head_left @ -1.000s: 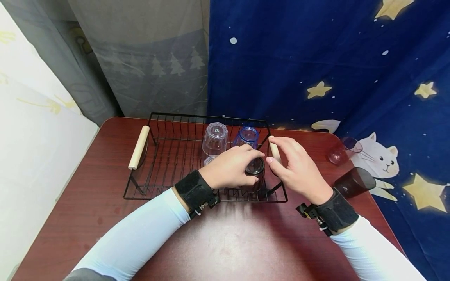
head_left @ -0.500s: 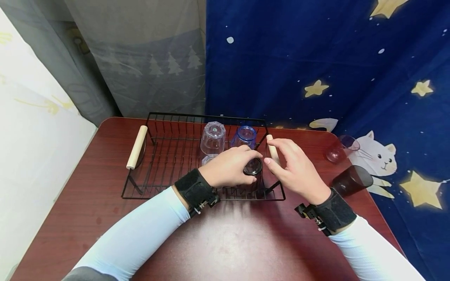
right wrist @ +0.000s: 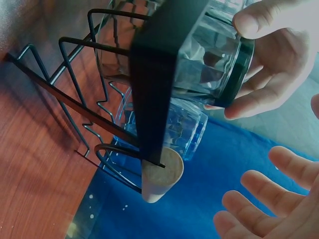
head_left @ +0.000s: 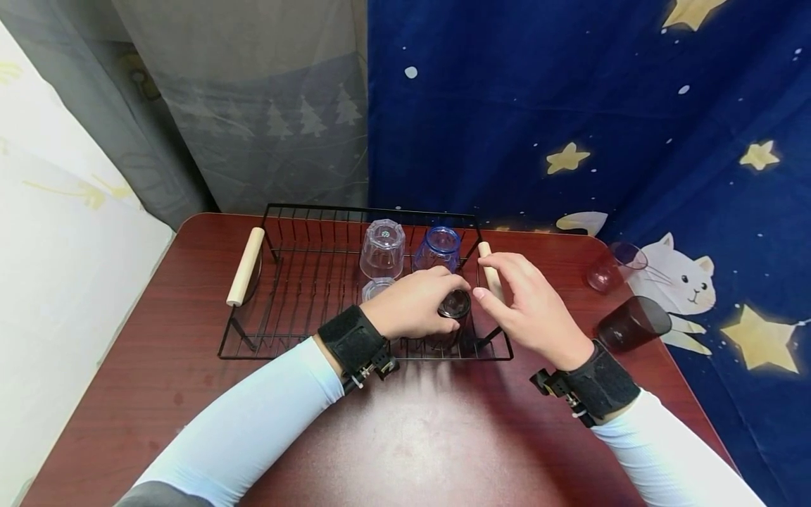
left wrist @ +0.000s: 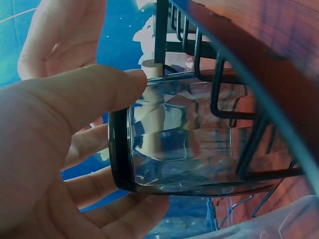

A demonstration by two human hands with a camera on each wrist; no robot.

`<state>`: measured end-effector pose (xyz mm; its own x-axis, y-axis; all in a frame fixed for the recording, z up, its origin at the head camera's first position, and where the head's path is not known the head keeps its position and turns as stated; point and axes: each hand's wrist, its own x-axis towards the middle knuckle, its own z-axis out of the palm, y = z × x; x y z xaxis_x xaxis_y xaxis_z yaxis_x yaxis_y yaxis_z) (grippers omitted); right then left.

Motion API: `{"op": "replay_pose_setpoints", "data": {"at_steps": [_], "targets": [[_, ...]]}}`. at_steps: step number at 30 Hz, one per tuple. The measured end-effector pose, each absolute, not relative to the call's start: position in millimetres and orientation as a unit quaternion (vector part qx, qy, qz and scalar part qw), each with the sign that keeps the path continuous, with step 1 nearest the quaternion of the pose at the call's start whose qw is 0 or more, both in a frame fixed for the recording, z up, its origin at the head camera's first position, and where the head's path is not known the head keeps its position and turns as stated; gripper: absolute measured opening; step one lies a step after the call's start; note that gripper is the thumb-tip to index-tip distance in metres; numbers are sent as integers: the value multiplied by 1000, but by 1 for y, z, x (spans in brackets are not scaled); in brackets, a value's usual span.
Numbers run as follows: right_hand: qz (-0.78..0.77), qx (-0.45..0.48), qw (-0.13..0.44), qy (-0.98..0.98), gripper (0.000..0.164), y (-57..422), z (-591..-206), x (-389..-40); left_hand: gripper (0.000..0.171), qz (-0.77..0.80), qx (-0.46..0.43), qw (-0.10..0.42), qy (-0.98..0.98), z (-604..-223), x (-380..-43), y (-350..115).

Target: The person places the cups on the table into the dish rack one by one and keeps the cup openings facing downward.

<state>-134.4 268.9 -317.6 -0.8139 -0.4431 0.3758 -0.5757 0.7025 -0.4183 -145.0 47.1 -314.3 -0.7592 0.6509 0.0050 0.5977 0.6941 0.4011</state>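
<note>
My left hand point(head_left: 415, 304) grips a dark, smoky drinking glass point(head_left: 455, 304) by its upturned base, thumb on one side and fingers on the other. In the left wrist view this glass point(left wrist: 184, 139) is upside down, its lower part among the wires of a black dish rack point(head_left: 367, 209). Beside the rack's right wooden handle point(head_left: 492, 278), my right hand point(head_left: 532, 303) is held with fingers spread and holds nothing. Behind the gripped glass stands an upturned blue glass point(head_left: 438, 248). To its left is a tall clear glass point(head_left: 383, 250), with another clear glass point(head_left: 378, 287) partly hidden by my left hand.
A pinkish glass point(head_left: 611, 271) and a dark tumbler point(head_left: 632, 324) stand on the right of the reddish wooden table point(head_left: 405, 436). The rack's other wooden handle point(head_left: 246, 267) is at its left end. A blue star-patterned curtain point(head_left: 481, 127) hangs behind.
The head view has shifted slightly. My left hand keeps its grip on the dark glass, and my right hand sits slightly lower along the wooden handle.
</note>
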Motion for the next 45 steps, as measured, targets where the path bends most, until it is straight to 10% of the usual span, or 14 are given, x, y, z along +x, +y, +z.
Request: {"op": "replay_pose_setpoints", "data": {"at_steps": [45], "targets": [[274, 275, 93, -917, 62, 253, -311, -139, 44, 273, 308, -17, 911, -302, -134, 10]]}}
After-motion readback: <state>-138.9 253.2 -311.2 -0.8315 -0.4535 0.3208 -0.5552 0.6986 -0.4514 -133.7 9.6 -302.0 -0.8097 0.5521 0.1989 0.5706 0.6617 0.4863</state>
